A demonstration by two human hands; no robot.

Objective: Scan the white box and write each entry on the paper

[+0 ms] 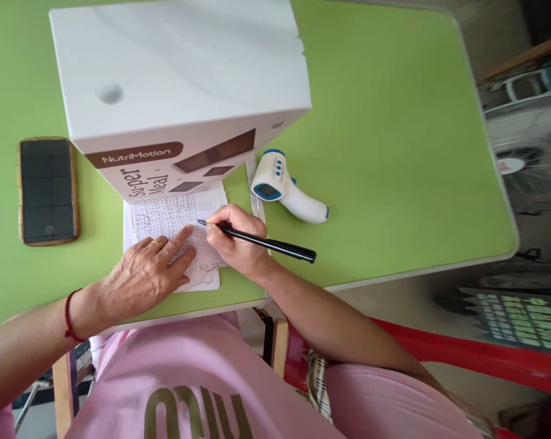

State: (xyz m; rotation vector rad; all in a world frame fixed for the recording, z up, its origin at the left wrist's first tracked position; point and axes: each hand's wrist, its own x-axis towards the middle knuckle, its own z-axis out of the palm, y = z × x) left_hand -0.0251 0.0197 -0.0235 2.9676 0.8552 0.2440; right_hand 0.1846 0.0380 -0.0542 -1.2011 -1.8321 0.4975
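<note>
Green and pale-edged, the table (394,134) fills most of the view, its left end cut off by the frame. At far left lies a phone (48,191), screen up and dark, perhaps set aside to leave elbow room. Next, the left hand (142,271), wearing 1 ring, grips nothing; its fingers lie spread over handwritten papers (166,216), probably to stop them sliding. How many sheets there are is unclear, and most words are too small to read. A white box (188,67) stands just beyond, hiding the papers' far edge; whether it rests on them I cannot tell. The right hand (241,251) pinches a black pen (275,244) near its point, seemingly for control, the tip at the page. Right of that, an infrared thermometer (282,186) lies on its side, clear of the wrist. At far right, a fan (526,137) is cut off by the frame, and a sign (522,320) below is blurred.
</note>
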